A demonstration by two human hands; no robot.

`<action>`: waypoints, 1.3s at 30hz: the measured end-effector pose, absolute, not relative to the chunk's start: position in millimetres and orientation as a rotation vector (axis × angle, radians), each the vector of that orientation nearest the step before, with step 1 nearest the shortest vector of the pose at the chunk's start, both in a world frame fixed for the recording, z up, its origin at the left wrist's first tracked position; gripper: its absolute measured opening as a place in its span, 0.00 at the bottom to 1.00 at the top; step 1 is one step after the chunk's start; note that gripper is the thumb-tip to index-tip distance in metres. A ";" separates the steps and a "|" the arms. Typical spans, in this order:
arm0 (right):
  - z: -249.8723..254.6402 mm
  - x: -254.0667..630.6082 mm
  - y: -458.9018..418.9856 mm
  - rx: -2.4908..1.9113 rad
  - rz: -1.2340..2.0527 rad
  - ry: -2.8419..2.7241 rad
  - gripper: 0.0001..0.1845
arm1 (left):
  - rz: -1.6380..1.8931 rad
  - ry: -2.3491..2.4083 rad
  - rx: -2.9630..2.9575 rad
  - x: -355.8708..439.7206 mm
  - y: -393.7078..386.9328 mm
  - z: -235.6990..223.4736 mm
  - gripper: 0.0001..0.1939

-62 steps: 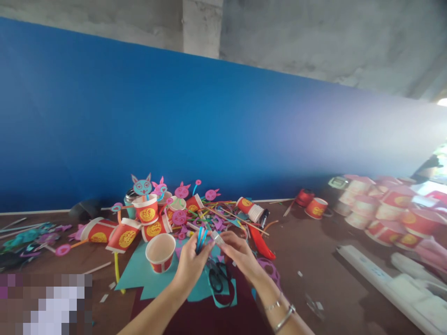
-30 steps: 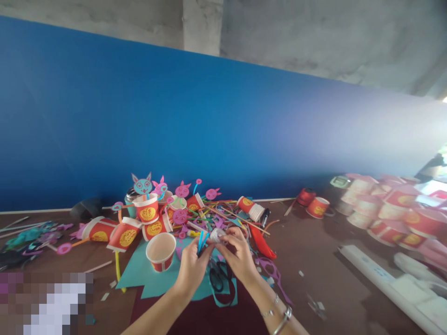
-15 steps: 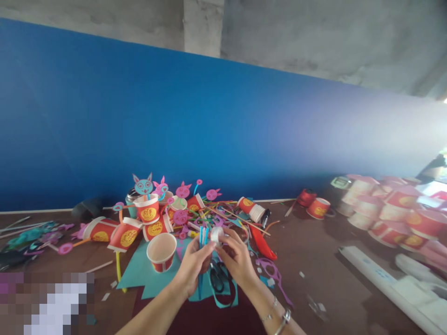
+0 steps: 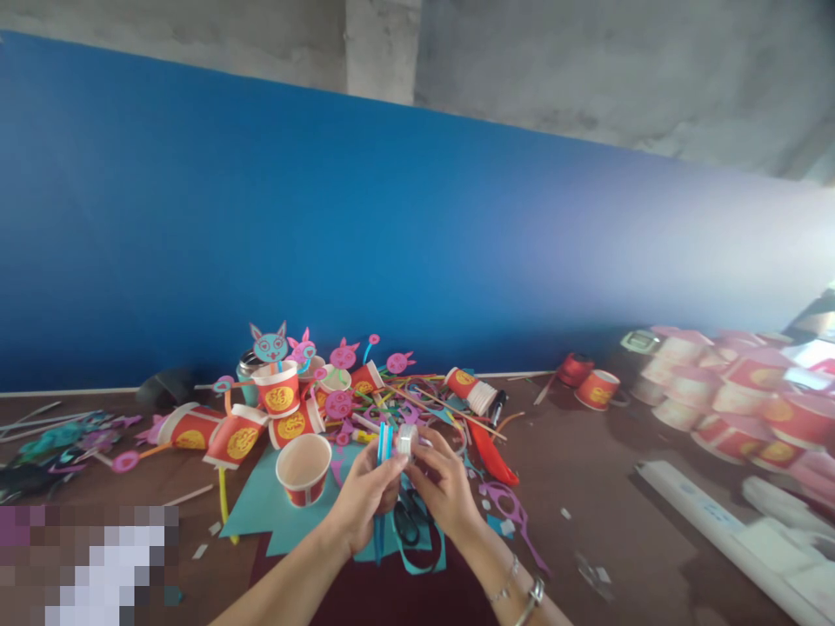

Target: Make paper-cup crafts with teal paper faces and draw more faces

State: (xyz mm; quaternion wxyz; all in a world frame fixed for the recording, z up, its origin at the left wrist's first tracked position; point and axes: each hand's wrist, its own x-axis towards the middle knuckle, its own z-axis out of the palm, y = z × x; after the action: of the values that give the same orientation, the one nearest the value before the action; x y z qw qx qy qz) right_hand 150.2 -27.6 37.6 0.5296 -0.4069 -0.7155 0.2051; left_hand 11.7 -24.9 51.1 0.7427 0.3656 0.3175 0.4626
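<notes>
My left hand (image 4: pixel 367 494) is closed around a few blue straws (image 4: pixel 384 441), whose tops stick up above the thumb and whose lower ends hang below the fist. Close beside it, my right hand (image 4: pixel 444 481) pinches a small whitish roll of tape (image 4: pixel 408 439) between thumb and fingers. The two thumbs nearly meet. Under the hands lie black-handled scissors (image 4: pixel 409 522) on cut sheets of teal paper (image 4: pixel 261 513). A red and white paper cup (image 4: pixel 303 471) stands upright on that paper, left of my hands.
Red paper cups (image 4: pixel 240 436) with animal-face cutouts (image 4: pixel 270 345) crowd the left back. A red pouch-like object (image 4: pixel 494 454) and a purple paper cutout (image 4: pixel 512 513) lie right of my hands. Farther right are stacked cups (image 4: pixel 737 400) and a white power strip (image 4: pixel 704 530). A blue panel (image 4: pixel 391 235) borders the table.
The roll of tape has turned slightly in my right fingers, and the straws sit a little closer together and farther right. Both hands otherwise keep nearly the same place.
</notes>
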 end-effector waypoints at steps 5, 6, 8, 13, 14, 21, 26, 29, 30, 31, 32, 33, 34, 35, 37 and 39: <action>37.6 149.0 -27.8 -0.955 0.576 -1.658 0.12 | 1.037 0.686 0.792 12.2 -26.6 52.1 0.22; 37.4 148.8 -27.6 -0.939 0.604 -1.644 0.11 | 1.037 0.685 0.793 12.2 -26.7 52.5 0.21; 37.1 148.3 -27.2 -0.906 0.648 -1.618 0.11 | 1.035 0.689 0.797 12.1 -26.7 53.4 0.21; 39.1 147.4 -28.3 -0.895 0.619 -1.639 0.12 | 1.054 0.700 0.795 13.1 -26.8 54.6 0.20; 40.0 147.2 -29.0 -0.907 0.599 -1.655 0.12 | 1.062 0.705 0.787 13.5 -26.8 54.5 0.20; 41.2 145.9 -31.8 -0.953 0.492 -1.696 0.12 | 1.063 0.724 0.742 15.4 -26.1 54.2 0.20; 37.9 145.8 -32.0 -0.971 0.444 -1.687 0.11 | 1.045 0.714 0.711 14.9 -27.2 56.1 0.20; 35.0 145.7 -31.6 -0.971 0.401 -1.699 0.10 | 1.043 0.707 0.689 14.5 -27.1 55.9 0.18; 33.9 145.8 -31.4 -0.968 0.397 -1.706 0.10 | 1.043 0.705 0.680 14.4 -26.7 55.4 0.18; 32.8 145.9 -31.3 -0.966 0.397 -1.714 0.11 | 1.043 0.704 0.670 14.3 -26.4 54.6 0.18; 31.9 146.0 -31.2 -0.966 0.394 -1.722 0.11 | 1.042 0.702 0.660 14.4 -26.0 53.6 0.18; 31.2 146.2 -31.2 -0.969 0.385 -1.728 0.11 | 1.036 0.699 0.651 14.6 -25.6 52.4 0.18; 30.8 146.4 -31.1 -0.973 0.371 -1.735 0.11 | 1.030 0.699 0.642 14.8 -25.3 51.1 0.18; 30.7 146.6 -31.2 -0.973 0.352 -1.745 0.11 | 1.028 0.701 0.633 15.2 -25.1 49.8 0.18; 31.3 147.0 -31.1 -0.959 0.303 -1.766 0.12 | 1.029 0.709 0.618 15.8 -25.0 47.6 0.18; 32.4 147.5 -30.8 -0.943 0.279 -1.782 0.12 | 1.031 0.701 0.616 15.6 -24.9 46.8 0.17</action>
State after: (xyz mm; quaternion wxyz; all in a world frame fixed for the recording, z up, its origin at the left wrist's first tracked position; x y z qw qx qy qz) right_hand 147.5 -30.8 32.4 0.5253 -0.3941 -0.7451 0.1166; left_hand 15.6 -24.9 46.8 0.7678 0.2838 0.3230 0.4749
